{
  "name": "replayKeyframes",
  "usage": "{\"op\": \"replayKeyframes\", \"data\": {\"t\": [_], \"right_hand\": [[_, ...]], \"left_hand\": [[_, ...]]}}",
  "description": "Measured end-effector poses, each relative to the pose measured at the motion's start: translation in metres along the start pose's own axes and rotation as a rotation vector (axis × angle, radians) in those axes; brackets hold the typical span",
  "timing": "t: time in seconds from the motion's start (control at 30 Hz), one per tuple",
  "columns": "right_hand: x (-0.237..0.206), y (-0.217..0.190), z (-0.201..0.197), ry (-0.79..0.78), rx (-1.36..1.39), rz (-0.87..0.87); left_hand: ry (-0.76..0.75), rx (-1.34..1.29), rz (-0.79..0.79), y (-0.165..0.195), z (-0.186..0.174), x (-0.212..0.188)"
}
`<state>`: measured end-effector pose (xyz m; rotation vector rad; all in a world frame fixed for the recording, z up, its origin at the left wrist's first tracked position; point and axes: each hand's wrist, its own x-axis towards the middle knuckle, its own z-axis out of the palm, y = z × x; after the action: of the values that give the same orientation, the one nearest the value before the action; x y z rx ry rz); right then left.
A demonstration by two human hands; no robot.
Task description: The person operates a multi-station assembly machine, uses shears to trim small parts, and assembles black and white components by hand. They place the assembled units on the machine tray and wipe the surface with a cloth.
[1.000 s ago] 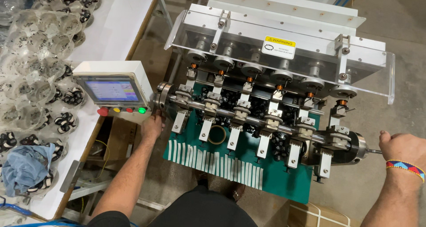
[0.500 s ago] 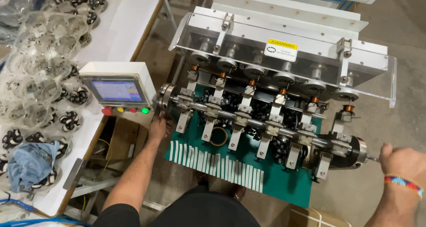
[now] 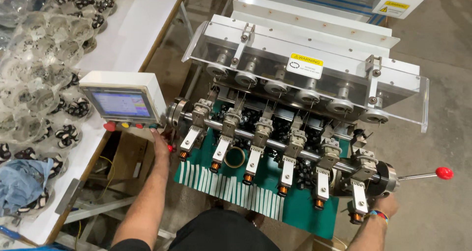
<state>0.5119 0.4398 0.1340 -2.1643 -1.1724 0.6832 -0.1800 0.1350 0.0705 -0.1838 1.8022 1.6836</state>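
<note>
Now: left hand (image 3: 160, 142) grip unclear, at steel shaft (image 3: 255, 140) end | right hand (image 3: 383, 205) grip unclear, under round metal hub (image 3: 388, 178)

Six winding arms (image 3: 225, 144) (copper-tipped), six spindles (image 3: 276, 87), two hands (image 3: 160, 142).

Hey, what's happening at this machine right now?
A person stands over a multi-spindle winding machine, both hands at the ends of its long steel shaft. The left hand is at the shaft's left end, under the white control box with a lit screen. The right hand is at the right end, below a red-knobbed lever. Six arms with copper-wound tips hang over a green mat.
</note>
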Motion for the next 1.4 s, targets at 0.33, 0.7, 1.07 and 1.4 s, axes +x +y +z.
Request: {"op": "replayKeyframes", "data": {"t": [0.33,0.7,1.07,1.4], "right_hand": [[0.024,-0.040,0.041,-0.228,0.441,0.095],[-0.052,0.050,0.049,0.136,0.672,-0.031],[-0.118,0.050,0.108,-0.029,-0.359,-0.729],[-0.096,0.017,0.143,-0.187,-0.158,-0.490]], "left_hand": [[0.009,-0.024,0.036,0.015,-0.002,-0.020],[-0.073,-0.027,-0.049,-0.041,-0.044,-0.059],[-0.597,1.332,-0.378,-0.193,-0.106,-0.186],[-0.384,1.217,-0.004,-0.175,-0.076,-0.175]]}}
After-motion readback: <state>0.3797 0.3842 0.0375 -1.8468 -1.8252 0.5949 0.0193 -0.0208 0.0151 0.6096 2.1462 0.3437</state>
